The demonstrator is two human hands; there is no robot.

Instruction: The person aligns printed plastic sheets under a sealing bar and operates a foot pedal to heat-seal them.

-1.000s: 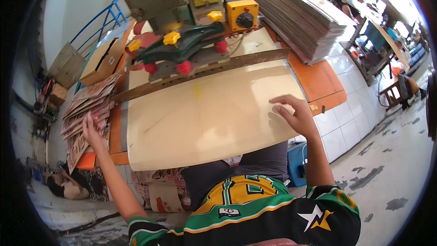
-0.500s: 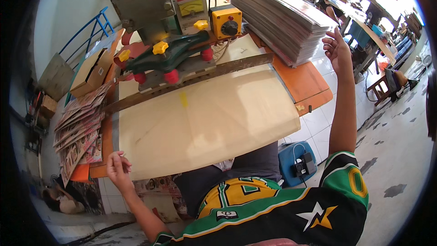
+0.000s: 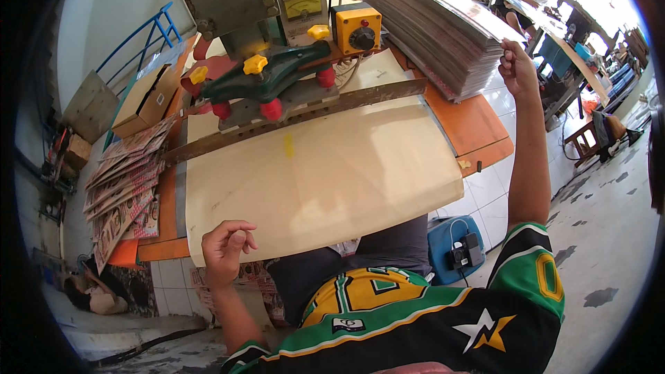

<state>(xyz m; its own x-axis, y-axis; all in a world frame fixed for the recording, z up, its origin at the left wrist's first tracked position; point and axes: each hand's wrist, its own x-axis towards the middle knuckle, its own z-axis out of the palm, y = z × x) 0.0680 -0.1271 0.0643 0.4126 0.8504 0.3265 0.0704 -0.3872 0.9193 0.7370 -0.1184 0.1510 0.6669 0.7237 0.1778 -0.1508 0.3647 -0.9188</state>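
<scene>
My right hand [image 3: 518, 71] is at the near right corner of a tall stack of flat printed plastic sheets [image 3: 433, 31]. Its fingers are curled, and thumb and fingertips pinch the corner of the top sheet. My left hand [image 3: 227, 249] hovers over the near left edge of a cream sheet [image 3: 325, 173] that covers the machine's work surface. Its fingers are loosely bent and apart, with nothing in them. Beyond the cream sheet stands a press machine with a dark green clamp bracket [image 3: 277, 76], yellow knobs and a long metal bar [image 3: 298, 119].
Printed pieces [image 3: 125, 187] lie in a loose, fanned pile at the left, before an open cardboard box [image 3: 144, 102]. A yellow control box [image 3: 356, 30] sits beside the press. A blue bin [image 3: 457, 249] with a charger stands by my right leg. Two people sit at a far table.
My right hand has closed at the stack's corner, where its fingers were spread before. My left hand has moved right, over the cream sheet, and its fingers have loosened.
</scene>
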